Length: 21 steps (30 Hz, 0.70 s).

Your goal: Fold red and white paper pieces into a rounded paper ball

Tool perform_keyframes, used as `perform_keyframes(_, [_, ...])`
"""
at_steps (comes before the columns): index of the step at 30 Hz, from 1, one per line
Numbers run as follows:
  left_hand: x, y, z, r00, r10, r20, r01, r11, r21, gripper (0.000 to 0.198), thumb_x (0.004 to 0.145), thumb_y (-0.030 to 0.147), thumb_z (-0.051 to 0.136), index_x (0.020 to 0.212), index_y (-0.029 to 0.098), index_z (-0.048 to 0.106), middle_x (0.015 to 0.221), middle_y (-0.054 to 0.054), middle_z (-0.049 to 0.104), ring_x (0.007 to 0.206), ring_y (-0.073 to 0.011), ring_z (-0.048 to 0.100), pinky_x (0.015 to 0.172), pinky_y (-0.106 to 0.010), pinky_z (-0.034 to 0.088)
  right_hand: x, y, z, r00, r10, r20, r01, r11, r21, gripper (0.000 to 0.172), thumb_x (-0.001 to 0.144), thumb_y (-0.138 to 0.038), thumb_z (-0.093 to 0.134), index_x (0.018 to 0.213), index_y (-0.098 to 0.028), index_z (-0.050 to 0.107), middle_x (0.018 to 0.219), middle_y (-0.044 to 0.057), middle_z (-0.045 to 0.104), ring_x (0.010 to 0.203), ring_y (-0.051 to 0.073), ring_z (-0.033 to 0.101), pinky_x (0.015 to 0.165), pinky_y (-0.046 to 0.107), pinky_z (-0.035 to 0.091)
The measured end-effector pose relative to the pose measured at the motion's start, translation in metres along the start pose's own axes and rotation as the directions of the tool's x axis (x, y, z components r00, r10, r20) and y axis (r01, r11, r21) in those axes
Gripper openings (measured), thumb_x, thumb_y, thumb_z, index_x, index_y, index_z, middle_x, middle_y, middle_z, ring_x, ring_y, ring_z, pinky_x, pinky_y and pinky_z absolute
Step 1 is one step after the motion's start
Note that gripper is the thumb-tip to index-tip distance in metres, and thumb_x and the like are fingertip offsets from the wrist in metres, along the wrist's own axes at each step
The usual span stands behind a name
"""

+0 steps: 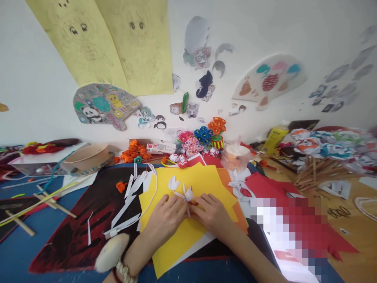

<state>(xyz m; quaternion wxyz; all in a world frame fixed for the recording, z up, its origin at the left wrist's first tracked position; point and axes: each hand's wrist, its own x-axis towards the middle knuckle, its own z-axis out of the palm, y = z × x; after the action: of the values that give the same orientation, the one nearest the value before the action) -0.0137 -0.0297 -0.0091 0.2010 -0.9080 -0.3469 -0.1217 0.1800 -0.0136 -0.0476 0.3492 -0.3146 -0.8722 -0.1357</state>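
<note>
Cluttered craft table (362, 243), wall (265, 23) of drawings behind. I see left hand (166, 218) & right hand (210, 212) meet on yellow sheet (182, 239), both w/ fingers pinched together on white paper flower (185, 193). Risk imo: a twisting pinch tears strips or crushes petals.

A craft room is shown. At 12 o'clock the wall (44, 98) is covered with 2 yellow sketch sheets (141, 47), painted fans (103, 104) and cartoon cut-outs (203, 57). The surface (23, 243) is strewn with coloured paper sheets (203, 181), white paper strips (129, 196), paper flowers (203, 135), and wooden sticks (318, 173) at 2 o'clock.
</note>
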Motion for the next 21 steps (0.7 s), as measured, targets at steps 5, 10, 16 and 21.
perform_keyframes(5, [0.000,-0.004,0.001,0.995,0.096,-0.032,-0.093,0.992,0.089,0.021,0.099,0.011,0.039,0.105,0.013,0.059,0.104,-0.009,0.065,0.095,-0.0214,0.057,0.082,-0.037,0.041,-0.002,0.004,-0.002,1.000,-0.016,-0.007,0.016,1.000,-0.019,0.021,0.096,-0.014,0.051,0.080,-0.018,0.064,0.078,0.004,0.065,0.068,0.016,0.053,0.063,0.031,0.035])
perform_keyframes(10, [0.002,-0.009,0.003,0.985,0.172,-0.023,-0.168,0.979,0.118,0.024,0.098,0.007,0.039,0.108,0.013,0.060,0.103,-0.009,0.066,0.096,-0.0199,0.058,0.086,-0.036,0.042,0.002,0.006,-0.008,0.996,-0.084,-0.013,0.083,0.994,-0.070,0.023,0.098,-0.013,0.048,0.084,-0.017,0.065,0.078,0.005,0.067,0.067,0.016,0.054,0.062,0.031,0.036])
perform_keyframes(16, [0.001,-0.011,-0.002,0.980,0.196,-0.033,-0.187,0.965,0.184,0.030,0.097,0.005,0.037,0.114,0.013,0.061,0.110,-0.009,0.066,0.108,-0.0196,0.055,0.090,-0.035,0.041,0.004,0.006,-0.012,0.992,-0.123,0.017,0.124,0.983,-0.133,0.021,0.097,-0.007,0.046,0.094,-0.012,0.066,0.086,0.009,0.069,0.070,0.018,0.056,0.065,0.034,0.039])
perform_keyframes(21, [0.002,-0.011,-0.006,0.998,0.042,-0.056,-0.038,0.997,0.075,0.031,0.095,0.010,0.045,0.121,0.020,0.060,0.114,-0.007,0.065,0.107,-0.0205,0.055,0.090,-0.035,0.040,0.005,0.007,-0.011,0.999,-0.029,-0.042,0.025,0.996,-0.080,0.018,0.095,-0.008,0.051,0.105,-0.012,0.065,0.096,0.010,0.069,0.082,0.020,0.060,0.075,0.034,0.042])
